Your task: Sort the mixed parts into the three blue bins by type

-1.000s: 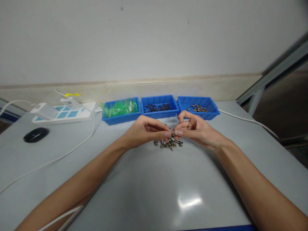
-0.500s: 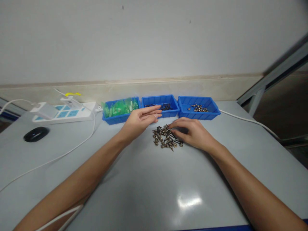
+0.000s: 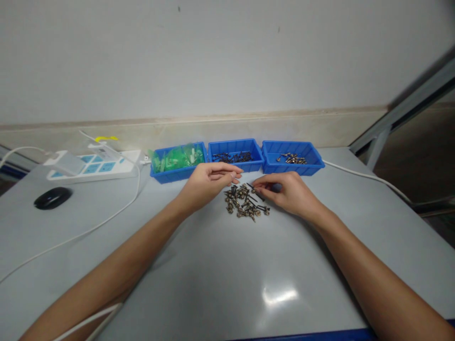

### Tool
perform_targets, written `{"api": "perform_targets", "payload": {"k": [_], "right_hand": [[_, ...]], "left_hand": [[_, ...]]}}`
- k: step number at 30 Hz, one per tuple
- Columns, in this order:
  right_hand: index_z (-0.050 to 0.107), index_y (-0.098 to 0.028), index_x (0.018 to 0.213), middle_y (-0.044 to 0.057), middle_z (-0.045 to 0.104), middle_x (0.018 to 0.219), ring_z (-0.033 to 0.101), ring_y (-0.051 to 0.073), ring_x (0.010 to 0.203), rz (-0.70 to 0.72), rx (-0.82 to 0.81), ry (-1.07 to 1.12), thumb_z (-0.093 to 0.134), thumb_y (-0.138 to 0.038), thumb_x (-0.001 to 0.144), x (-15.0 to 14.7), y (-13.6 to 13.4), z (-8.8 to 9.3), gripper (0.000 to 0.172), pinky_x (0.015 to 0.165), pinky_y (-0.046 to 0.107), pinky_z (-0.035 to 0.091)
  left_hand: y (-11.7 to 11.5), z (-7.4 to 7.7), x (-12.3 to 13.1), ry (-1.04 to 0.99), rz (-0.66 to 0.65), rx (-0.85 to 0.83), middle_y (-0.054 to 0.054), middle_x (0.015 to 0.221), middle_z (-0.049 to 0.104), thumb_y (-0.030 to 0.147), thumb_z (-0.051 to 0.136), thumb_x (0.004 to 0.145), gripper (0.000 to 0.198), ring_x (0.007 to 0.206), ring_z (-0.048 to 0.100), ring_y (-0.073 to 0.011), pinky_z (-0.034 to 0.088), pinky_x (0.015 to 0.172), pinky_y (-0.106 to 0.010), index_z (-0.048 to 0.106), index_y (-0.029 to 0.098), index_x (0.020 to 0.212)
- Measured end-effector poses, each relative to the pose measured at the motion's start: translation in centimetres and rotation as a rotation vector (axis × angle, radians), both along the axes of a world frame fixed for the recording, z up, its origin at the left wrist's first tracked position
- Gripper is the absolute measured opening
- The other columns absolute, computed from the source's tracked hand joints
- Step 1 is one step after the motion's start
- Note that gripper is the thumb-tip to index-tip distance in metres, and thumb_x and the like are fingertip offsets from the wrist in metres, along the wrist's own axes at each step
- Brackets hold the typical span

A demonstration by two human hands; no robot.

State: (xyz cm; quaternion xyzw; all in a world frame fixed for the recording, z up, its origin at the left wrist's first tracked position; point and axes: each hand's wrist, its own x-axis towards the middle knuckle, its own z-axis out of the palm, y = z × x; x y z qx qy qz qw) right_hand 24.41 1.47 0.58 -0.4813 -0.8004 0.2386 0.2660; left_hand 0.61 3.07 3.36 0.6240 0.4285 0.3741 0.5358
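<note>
A loose pile of brass-coloured and black screws (image 3: 245,206) lies on the grey table. My right hand (image 3: 289,192) is at the pile's right side, its thumb and fingers pinched on a black screw (image 3: 250,185) whose tip points left. Just behind the pile on the left is my left hand (image 3: 209,182), fingers stretched out and thumb held near them; I see nothing in it. Beyond the hands, the middle blue bin (image 3: 254,166) holds dark screws (image 3: 241,157), and the right blue bin (image 3: 313,167) holds brass-coloured screws (image 3: 295,158).
A left blue bin (image 3: 170,177) contains green plastic bags (image 3: 177,158). Further left are a white power strip (image 3: 106,174) with plugged-in chargers and a black mouse (image 3: 53,198). A white cable (image 3: 103,220) runs across the table's left side. The wall stands behind the bins.
My left hand has dropped slightly toward the pile, its fingers a little more bent, uncovering more of the middle bin. My right hand has drawn slightly back with a black screw at its fingertips.
</note>
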Motion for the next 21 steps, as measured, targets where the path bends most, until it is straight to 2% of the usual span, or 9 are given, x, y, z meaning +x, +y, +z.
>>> {"api": "perform_targets", "payload": {"k": [9,16,21], "right_hand": [[0.078,-0.015,0.089,0.007,0.078,0.08,0.072,0.021,0.071,-0.103,-0.151,0.213,0.067,-0.026,0.083,-0.2,0.16,-0.79,0.017,0.068,0.029,0.055],[0.078,-0.014,0.09,0.007,0.076,0.076,0.07,0.02,0.069,-0.121,-0.162,0.205,0.068,-0.026,0.08,-0.22,0.09,-0.47,0.018,0.066,0.03,0.054],[0.078,-0.014,0.091,0.006,0.076,0.076,0.068,0.019,0.067,-0.113,-0.162,0.175,0.065,-0.019,0.078,-0.09,0.21,-0.58,0.019,0.065,0.03,0.053]], "left_hand": [[-0.14,0.11,0.23,0.025,-0.006,-0.017,-0.01,0.094,0.08,0.021,0.069,0.087,0.018,0.09,0.076,-0.0183,0.061,0.087,-0.026,0.076,0.01,0.099],[-0.24,0.15,0.22,0.036,-0.015,-0.014,-0.01,0.094,0.08,0.022,0.069,0.087,0.018,0.09,0.076,-0.0191,0.061,0.087,-0.029,0.075,0.011,0.099],[-0.26,0.11,0.27,0.04,-0.034,-0.016,-0.01,0.092,0.08,0.022,0.069,0.086,0.017,0.091,0.077,-0.0199,0.061,0.088,-0.03,0.075,0.012,0.098]]}}
